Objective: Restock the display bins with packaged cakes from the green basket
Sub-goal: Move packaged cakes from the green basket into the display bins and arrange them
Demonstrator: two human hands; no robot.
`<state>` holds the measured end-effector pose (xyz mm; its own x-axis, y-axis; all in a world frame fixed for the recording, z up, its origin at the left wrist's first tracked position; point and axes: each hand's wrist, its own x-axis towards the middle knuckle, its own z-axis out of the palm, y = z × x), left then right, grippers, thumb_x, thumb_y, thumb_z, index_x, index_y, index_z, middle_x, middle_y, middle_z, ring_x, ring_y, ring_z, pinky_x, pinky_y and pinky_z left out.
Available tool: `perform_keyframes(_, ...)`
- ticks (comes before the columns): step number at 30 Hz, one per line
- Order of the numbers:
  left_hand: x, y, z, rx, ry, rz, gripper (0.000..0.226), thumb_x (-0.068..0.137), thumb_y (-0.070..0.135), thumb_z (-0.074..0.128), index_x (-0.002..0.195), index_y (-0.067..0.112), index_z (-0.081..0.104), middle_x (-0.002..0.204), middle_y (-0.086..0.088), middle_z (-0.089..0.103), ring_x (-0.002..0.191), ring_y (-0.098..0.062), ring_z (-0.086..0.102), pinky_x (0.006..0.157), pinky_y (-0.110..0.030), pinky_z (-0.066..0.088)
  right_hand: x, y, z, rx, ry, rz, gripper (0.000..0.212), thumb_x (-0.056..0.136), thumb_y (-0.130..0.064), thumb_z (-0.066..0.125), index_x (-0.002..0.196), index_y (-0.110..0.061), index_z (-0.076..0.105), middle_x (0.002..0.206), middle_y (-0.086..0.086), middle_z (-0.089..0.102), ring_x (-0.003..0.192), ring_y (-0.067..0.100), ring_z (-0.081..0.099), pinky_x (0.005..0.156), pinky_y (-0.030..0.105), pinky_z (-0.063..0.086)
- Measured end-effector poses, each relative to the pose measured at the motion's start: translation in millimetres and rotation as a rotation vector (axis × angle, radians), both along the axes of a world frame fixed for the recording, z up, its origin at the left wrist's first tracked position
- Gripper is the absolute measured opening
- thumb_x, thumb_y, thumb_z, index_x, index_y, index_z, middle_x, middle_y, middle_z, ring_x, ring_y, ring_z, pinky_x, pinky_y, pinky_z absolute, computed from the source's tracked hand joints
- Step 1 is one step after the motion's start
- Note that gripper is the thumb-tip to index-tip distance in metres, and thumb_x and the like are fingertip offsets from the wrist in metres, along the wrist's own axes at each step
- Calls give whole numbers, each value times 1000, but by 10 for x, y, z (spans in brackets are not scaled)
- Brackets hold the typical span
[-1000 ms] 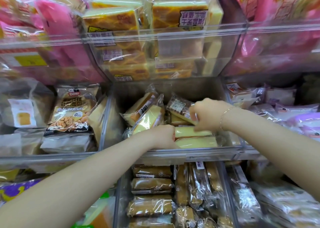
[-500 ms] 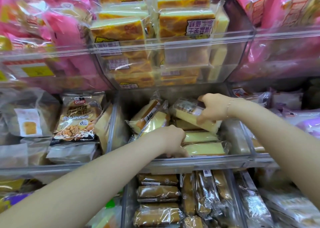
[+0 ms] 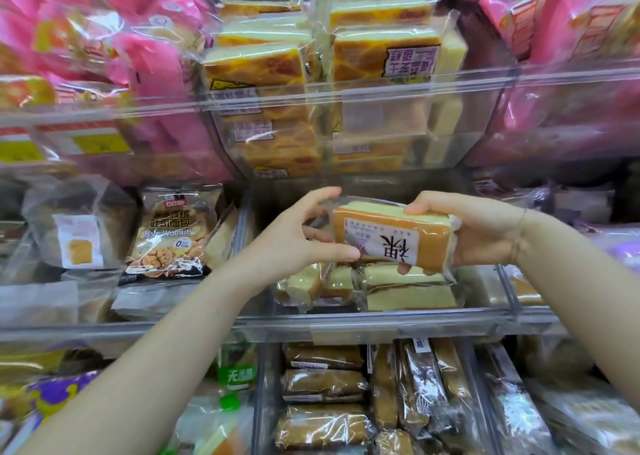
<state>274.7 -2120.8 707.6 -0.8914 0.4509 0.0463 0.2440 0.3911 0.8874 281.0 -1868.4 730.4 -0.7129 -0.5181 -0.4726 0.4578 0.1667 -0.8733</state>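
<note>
Packaged cake (image 3: 393,234) gripped between left hand (image 3: 298,238) and right hand (image 3: 467,233)

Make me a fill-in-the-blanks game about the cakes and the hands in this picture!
1. The right hand holds a wrapped ____ above the middle bin.
2. The bags at top left are coloured ____.
3. The walnut bread bag lies to the ____ of the left hand.
4. The cake's label faces the camera upside ____.

Missing words: cake; pink; left; down
</note>
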Motion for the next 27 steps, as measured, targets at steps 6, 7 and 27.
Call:
perform_keyframes(6,-28,-80,-28,-12,16,128,53,54,56,82,91,23,64,77,3,73,68,-7,67,62,-22,55,3,6,-58,-113,8,43,43,85,-43,55,120,-18,64,121,15,64,104,30,65,82,44,54)
perform_keyframes(7,-34,-86,-37,34,-11,172,51,58,52,82,89,17,64,69,4,71,62,-7,64,58,-20,53,-3,27,-41,-221,14,-51,44,85,-44,56,118,-16,65,124,15,63,107,29,64,84,45,53)
perform_keyframes(27,-30,-70,-292,-1140,447,46,69,79,49,68,131,20,33,118,-4,59,102,-28,60,68,-36,40,224,-326,-141,390,881,-144,54,61,6,76,99,-24,51,92,-3,65,84,15,66,68,33,58)
